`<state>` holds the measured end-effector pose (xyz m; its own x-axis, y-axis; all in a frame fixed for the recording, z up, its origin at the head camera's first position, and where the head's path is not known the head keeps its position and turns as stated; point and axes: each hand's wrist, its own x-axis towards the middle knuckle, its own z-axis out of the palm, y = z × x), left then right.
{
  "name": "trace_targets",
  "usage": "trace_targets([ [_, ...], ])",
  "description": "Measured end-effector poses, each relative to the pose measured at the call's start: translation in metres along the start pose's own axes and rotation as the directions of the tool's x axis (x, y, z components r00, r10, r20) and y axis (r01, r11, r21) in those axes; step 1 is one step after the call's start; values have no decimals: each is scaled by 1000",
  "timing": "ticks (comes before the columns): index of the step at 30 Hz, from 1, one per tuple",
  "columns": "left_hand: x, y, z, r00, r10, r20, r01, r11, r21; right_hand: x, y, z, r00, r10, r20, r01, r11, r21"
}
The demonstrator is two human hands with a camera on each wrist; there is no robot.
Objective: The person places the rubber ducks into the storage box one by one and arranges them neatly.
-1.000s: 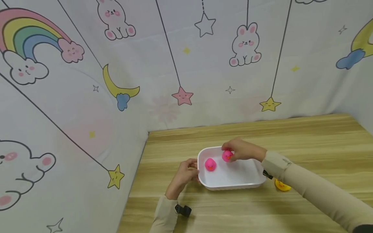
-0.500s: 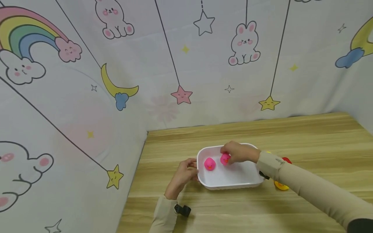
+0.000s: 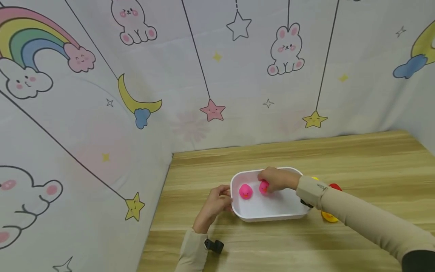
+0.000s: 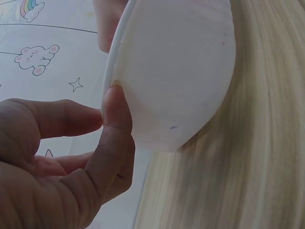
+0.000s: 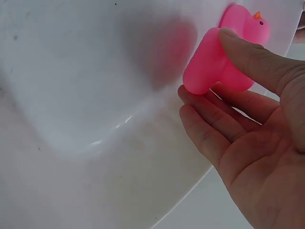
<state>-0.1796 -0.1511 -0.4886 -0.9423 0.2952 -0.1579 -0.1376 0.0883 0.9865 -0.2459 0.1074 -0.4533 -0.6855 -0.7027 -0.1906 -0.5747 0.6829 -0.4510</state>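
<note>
My left hand (image 3: 215, 204) pinches the left rim of a white plastic tub (image 3: 272, 216). In the left wrist view, the thumb and a finger (image 4: 116, 107) meet at the tub's edge. My right hand (image 3: 279, 178) reaches into the tub and holds a pink rubber duck (image 3: 263, 187) low over its floor. The right wrist view shows the held duck (image 5: 214, 67) between thumb and fingertips, with its reflection on the tub floor. A second pink rubber duck (image 3: 246, 192) sits in the left part of the tub, its orange beak facing me.
Right of the tub, partly hidden by the right sleeve (image 3: 357, 211), lie a yellow duck (image 3: 329, 217), a red thing (image 3: 335, 187) and another yellow thing (image 3: 315, 178). The wooden table (image 3: 272, 245) meets a printed cloth wall (image 3: 258, 124) at the back and left.
My right hand has lowered the pink duck slightly toward the tub floor. The yellow and red things on the right show more from behind the sleeve. My left hand stays on the rim.
</note>
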Motion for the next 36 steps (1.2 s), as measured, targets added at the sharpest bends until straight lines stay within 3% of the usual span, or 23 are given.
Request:
trace_targets([
  [12, -1, 2, 1, 1000, -10, -2, 10, 1000, 1, 2, 1, 3, 992, 102, 68, -101, 995, -14],
  [18, -2, 2, 2, 1000, -8, -3, 8, 1000, -9, 0, 0, 3, 995, 79, 69, -75, 996, -50],
  [27, -3, 3, 3, 1000, -8, 3, 8, 1000, -15, 0, 1, 1, 991, 105, 82, -102, 994, -42],
  [36, -2, 2, 2, 1000, -14, -1, 14, 1000, -17, -6, 2, -1, 974, 202, 103, -202, 979, -12],
])
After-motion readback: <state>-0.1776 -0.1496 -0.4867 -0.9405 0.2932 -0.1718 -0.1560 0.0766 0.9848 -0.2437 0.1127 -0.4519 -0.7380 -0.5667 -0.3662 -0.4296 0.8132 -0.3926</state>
